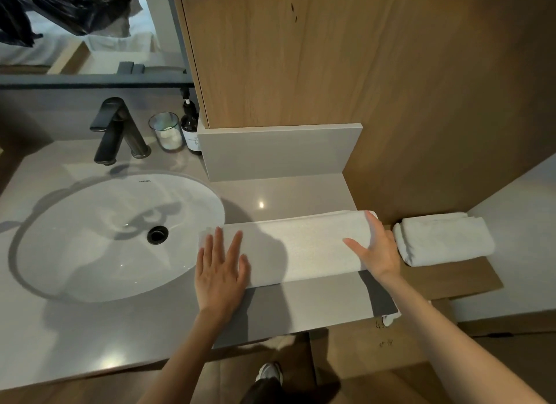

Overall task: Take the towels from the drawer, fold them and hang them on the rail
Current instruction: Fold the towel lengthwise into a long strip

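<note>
White long-folded towel (304,247) on grey counter (301,301); left hand (221,268) and right hand (376,250) press it, fingers (218,241) straight; hanging seemingly remains.

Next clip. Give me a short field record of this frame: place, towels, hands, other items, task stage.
place: bathroom counter with sink
long towel: folded into a strip, flat on the counter right of the sink
folded towel: compact bundle on the wooden shelf, right of the long towel
left hand: flat, fingers straight, on the strip's left end
right hand: flat on the strip's right end
other: faucet, glass, bottle behind the sink
rail: not in view
stage: folding; nothing hung in view
</note>
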`<move>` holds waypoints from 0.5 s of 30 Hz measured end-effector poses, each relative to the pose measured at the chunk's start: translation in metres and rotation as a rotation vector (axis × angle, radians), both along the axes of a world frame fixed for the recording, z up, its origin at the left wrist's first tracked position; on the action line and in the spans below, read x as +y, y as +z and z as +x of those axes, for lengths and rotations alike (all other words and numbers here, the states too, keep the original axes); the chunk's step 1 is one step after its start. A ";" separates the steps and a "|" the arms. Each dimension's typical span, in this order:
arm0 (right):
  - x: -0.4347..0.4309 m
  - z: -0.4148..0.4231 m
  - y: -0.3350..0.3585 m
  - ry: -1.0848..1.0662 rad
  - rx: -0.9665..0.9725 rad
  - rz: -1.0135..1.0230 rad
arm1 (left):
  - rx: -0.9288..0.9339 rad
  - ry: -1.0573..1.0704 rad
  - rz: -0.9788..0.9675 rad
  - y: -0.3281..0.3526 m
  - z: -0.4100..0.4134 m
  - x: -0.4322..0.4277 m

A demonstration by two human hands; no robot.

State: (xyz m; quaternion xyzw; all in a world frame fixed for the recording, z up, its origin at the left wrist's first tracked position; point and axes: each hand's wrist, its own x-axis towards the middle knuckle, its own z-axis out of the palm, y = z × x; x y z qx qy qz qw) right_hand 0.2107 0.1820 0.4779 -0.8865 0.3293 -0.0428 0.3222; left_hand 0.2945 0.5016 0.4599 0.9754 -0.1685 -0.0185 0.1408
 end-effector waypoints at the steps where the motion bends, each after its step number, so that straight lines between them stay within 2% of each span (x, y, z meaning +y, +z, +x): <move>1: 0.000 -0.002 0.005 0.009 -0.040 0.005 | 0.010 0.018 -0.009 0.000 -0.003 -0.002; 6: 0.003 -0.019 0.048 0.051 -0.286 -0.021 | 0.135 0.034 -0.059 0.015 -0.021 -0.022; 9: 0.008 -0.031 0.086 0.095 -0.418 -0.022 | 0.242 -0.007 -0.224 0.043 -0.021 -0.043; 13: 0.007 -0.055 0.138 0.155 -0.521 -0.038 | 0.230 -0.272 -0.485 0.103 -0.019 -0.095; 15: 0.003 -0.071 0.166 0.176 -0.565 -0.044 | 0.240 -0.407 -0.445 0.141 -0.022 -0.125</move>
